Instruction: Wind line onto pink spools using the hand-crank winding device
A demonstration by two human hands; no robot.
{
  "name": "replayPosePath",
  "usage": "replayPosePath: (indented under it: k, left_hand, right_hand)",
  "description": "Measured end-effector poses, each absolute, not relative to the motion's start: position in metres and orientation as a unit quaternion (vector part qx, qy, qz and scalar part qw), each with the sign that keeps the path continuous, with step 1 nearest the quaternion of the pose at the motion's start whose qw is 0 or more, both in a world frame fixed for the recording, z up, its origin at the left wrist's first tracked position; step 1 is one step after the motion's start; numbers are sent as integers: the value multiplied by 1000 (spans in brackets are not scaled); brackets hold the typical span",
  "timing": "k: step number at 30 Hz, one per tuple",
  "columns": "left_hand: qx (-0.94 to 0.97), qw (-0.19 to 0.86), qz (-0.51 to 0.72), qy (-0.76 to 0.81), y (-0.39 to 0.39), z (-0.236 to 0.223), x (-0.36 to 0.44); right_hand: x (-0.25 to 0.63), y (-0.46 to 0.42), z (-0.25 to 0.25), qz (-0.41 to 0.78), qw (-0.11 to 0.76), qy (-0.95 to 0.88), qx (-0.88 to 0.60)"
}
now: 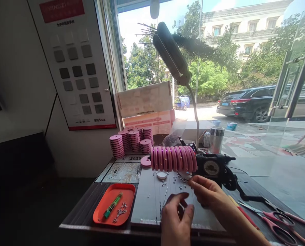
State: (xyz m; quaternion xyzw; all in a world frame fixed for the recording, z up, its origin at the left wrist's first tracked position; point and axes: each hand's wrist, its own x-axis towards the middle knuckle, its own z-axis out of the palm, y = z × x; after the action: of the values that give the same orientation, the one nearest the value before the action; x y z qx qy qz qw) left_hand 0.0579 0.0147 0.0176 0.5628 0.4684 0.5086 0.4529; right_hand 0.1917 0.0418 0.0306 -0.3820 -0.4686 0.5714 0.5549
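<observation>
Both hands working near desk's front edge: left hand [176, 218] pinching something small, can't tell what; right hand [208, 193] fingers curled narrow, just below pink spools [173, 159] sitting on black winder [213, 168].

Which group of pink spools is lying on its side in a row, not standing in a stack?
The row mounted on the black winder, above the hands. The stacks by the window stand upright.

Pink spools [173, 159] on black winder [213, 168], orange tray [114, 204], green pen [112, 205], red-handled scissors [279, 222]
</observation>
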Motion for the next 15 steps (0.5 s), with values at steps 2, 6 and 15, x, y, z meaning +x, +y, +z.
replayPosePath:
  k: [2, 6, 15]
  left_hand:
    - [514, 516, 523, 442, 30, 27, 74]
    - [413, 658, 524, 349, 36, 41, 87]
    - [531, 625, 420, 388, 12, -8, 56]
  right_hand:
    - [192, 43, 31, 578, 552, -468, -377]
    - [192, 41, 33, 585, 549, -473, -364]
    - [191, 35, 38, 537, 534, -511, -405]
